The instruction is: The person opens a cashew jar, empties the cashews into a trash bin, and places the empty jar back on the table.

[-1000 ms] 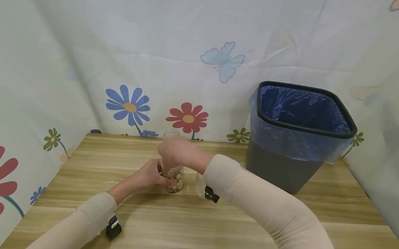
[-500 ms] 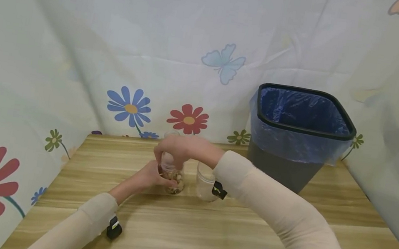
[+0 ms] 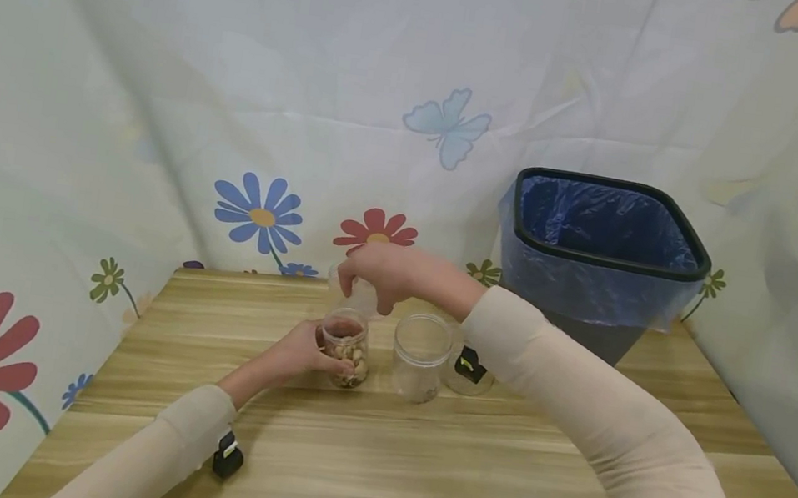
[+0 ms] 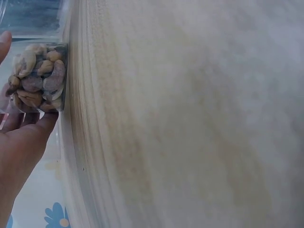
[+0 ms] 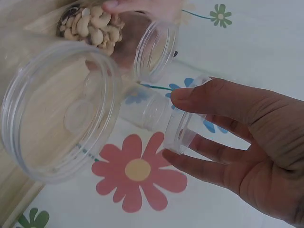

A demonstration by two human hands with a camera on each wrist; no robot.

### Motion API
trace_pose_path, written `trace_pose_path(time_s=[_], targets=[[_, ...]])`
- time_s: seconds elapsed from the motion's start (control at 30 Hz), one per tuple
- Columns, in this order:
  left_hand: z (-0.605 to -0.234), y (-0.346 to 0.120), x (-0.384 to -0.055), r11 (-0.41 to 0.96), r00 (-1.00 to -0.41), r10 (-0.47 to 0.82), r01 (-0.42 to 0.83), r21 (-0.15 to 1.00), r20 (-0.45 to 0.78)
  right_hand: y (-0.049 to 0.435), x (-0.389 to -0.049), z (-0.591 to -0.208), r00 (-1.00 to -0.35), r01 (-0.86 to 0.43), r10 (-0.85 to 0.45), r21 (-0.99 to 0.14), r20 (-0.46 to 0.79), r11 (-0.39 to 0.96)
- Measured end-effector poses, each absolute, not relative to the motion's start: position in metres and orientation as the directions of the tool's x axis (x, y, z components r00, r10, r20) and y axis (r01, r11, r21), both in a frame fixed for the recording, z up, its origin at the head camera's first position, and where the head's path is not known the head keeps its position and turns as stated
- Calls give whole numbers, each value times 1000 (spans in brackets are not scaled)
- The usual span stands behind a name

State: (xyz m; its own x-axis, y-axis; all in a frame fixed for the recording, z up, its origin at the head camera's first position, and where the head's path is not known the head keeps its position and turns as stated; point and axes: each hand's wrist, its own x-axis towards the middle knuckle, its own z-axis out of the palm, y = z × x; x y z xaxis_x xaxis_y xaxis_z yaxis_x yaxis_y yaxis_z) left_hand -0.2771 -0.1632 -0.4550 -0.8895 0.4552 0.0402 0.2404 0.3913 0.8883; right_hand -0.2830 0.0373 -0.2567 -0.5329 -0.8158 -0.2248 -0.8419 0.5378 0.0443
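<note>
My left hand (image 3: 301, 350) grips a clear jar (image 3: 347, 328) of cashews (image 4: 38, 78), which stands upright and uncovered on the table. Up and to the right of its mouth, my right hand (image 3: 399, 273) pinches a clear lid (image 5: 178, 130) between thumb and fingertips. The lid is apart from the jar, and its rim shows in the right wrist view. Just right of the cashew jar stands a wider clear jar (image 3: 420, 365), open at the top. In the left wrist view, the fingers (image 4: 31, 118) curl round the lower part of the cashew jar.
Flat on the table (image 3: 369, 472), right of the wide jar, lies a clear round lid (image 3: 469, 384). Another clear container (image 5: 140, 111) stands behind the cashew jar. A grey bin (image 3: 564, 317) with a blue liner stands at the back right. Flowered cloth (image 3: 318, 62) encloses the table.
The right hand has lifted from the cashew jar's top, going up and right with the lid. The jar's mouth now shows uncovered. The left hand has kept its place.
</note>
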Motion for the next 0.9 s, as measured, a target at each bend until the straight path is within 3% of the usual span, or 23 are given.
trace_pose_path(time_s=[0.37, 0.67, 0.9], targets=[[-456, -164, -278, 379, -882, 468, 249, 891, 47, 53, -284, -253, -563, -820, -812, -15, -155, 572], [-453, -168, -267, 361, -916, 398, 213, 908, 57, 53, -281, -263, -637, -739, -753, -147, -164, 657], [-446, -176, -259, 373, -931, 360, 206, 905, 64, 46, -281, -276, -699, -674, -690, -150, -188, 723]])
